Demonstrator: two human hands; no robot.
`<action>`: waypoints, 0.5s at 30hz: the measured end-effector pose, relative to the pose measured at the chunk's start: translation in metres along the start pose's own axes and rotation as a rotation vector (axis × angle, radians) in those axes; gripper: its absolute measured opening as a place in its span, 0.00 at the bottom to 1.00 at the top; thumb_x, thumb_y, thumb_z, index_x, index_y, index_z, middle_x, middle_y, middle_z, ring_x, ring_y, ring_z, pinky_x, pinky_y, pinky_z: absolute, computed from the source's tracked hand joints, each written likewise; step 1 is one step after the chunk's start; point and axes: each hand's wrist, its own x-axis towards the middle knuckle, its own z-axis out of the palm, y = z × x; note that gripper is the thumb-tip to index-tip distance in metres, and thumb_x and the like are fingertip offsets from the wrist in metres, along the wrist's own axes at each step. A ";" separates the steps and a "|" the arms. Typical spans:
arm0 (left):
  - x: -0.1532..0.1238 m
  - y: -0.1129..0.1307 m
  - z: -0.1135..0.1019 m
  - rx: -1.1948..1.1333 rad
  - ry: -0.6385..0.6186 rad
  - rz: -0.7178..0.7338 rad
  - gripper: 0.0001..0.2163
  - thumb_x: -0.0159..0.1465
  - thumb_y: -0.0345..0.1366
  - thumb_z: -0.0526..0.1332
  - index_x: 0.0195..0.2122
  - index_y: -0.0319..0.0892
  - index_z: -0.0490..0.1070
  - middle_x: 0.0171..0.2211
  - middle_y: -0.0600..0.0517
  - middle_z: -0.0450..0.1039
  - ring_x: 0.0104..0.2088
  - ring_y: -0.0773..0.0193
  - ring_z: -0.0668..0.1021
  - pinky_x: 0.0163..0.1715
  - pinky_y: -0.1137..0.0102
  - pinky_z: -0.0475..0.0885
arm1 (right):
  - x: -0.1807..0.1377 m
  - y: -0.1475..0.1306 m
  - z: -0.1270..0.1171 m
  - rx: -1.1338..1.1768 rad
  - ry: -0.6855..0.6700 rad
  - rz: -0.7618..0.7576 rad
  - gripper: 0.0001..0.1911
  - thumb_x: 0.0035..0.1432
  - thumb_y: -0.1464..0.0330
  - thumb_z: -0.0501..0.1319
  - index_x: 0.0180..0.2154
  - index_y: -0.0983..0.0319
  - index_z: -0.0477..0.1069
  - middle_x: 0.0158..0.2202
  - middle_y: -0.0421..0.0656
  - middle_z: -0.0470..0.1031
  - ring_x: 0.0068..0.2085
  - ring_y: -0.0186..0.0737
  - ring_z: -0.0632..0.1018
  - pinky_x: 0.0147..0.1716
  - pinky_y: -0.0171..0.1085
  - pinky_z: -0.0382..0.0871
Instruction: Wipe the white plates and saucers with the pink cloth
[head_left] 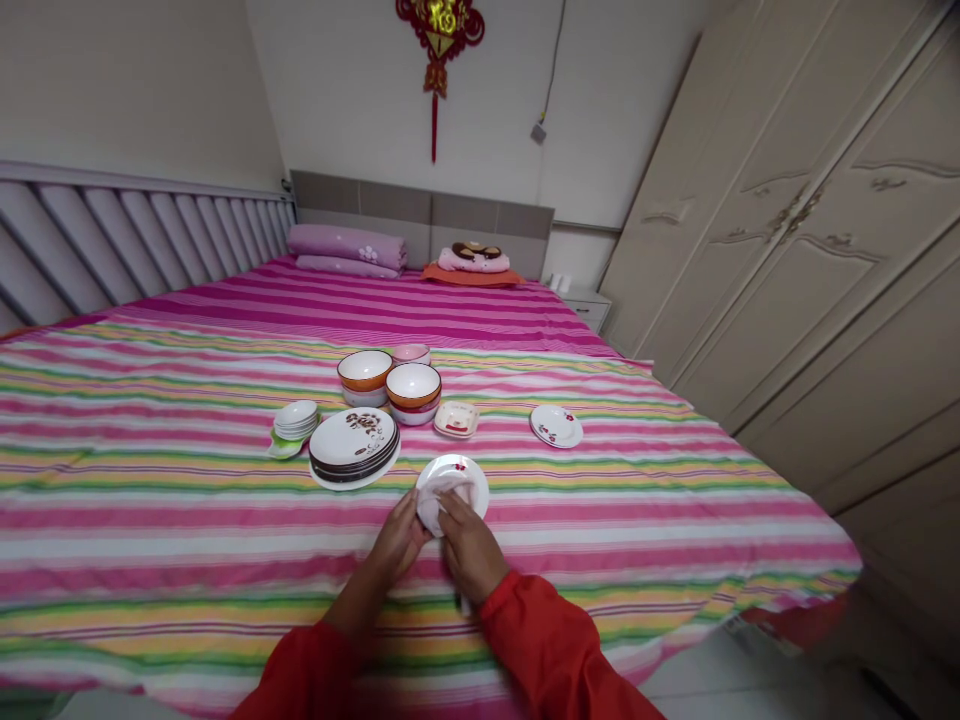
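Observation:
A small white plate (pixel 459 472) with a red flower mark lies on the striped bedspread (pixel 187 520) in front of me. A white cloth (pixel 442 505) lies bunched on its near side. My left hand (pixel 397 540) grips the plate's near-left rim with its fingers closed. My right hand (pixel 469 548) presses on the cloth, fingers curled over it. Both sleeves are red.
Behind the plate stand a stack of flowered plates (pixel 354 447), a pile of small white saucers (pixel 295 420), orange-rimmed bowls (pixel 413 390), a square dish (pixel 457 418) and another small plate (pixel 556 426). Pillows lie at the headboard. A wardrobe (pixel 810 250) fills the right side.

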 end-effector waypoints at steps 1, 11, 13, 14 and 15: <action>0.000 0.000 0.001 -0.004 -0.007 0.000 0.10 0.57 0.37 0.64 0.39 0.41 0.71 0.40 0.45 0.77 0.40 0.57 0.78 0.40 0.64 0.73 | -0.006 0.000 -0.002 -0.005 -0.003 0.002 0.28 0.49 0.82 0.49 0.52 0.64 0.67 0.58 0.48 0.66 0.61 0.42 0.63 0.60 0.47 0.59; -0.002 0.001 0.002 0.010 -0.021 -0.011 0.13 0.58 0.39 0.64 0.43 0.40 0.69 0.41 0.44 0.77 0.39 0.57 0.78 0.41 0.61 0.74 | -0.030 0.032 -0.010 -0.154 0.152 0.106 0.29 0.50 0.82 0.49 0.55 0.68 0.64 0.58 0.55 0.64 0.62 0.46 0.61 0.58 0.51 0.60; -0.003 0.002 0.004 0.004 -0.005 -0.011 0.12 0.59 0.38 0.63 0.43 0.40 0.69 0.41 0.44 0.77 0.40 0.57 0.78 0.41 0.61 0.74 | -0.020 0.038 -0.008 -0.153 0.174 0.131 0.28 0.51 0.82 0.49 0.55 0.68 0.64 0.59 0.55 0.62 0.63 0.46 0.59 0.59 0.52 0.58; -0.003 0.002 0.005 0.002 0.005 -0.011 0.12 0.59 0.37 0.63 0.43 0.40 0.69 0.41 0.44 0.77 0.40 0.57 0.78 0.41 0.61 0.74 | -0.014 0.040 -0.006 -0.148 0.183 0.138 0.28 0.51 0.82 0.49 0.55 0.68 0.64 0.60 0.55 0.62 0.63 0.46 0.58 0.60 0.52 0.57; -0.003 0.002 0.005 0.000 0.014 -0.013 0.12 0.60 0.36 0.62 0.43 0.39 0.69 0.41 0.45 0.77 0.41 0.56 0.78 0.41 0.60 0.74 | -0.008 0.042 -0.003 -0.140 0.189 0.144 0.29 0.50 0.83 0.50 0.55 0.68 0.64 0.60 0.55 0.61 0.63 0.47 0.58 0.60 0.52 0.56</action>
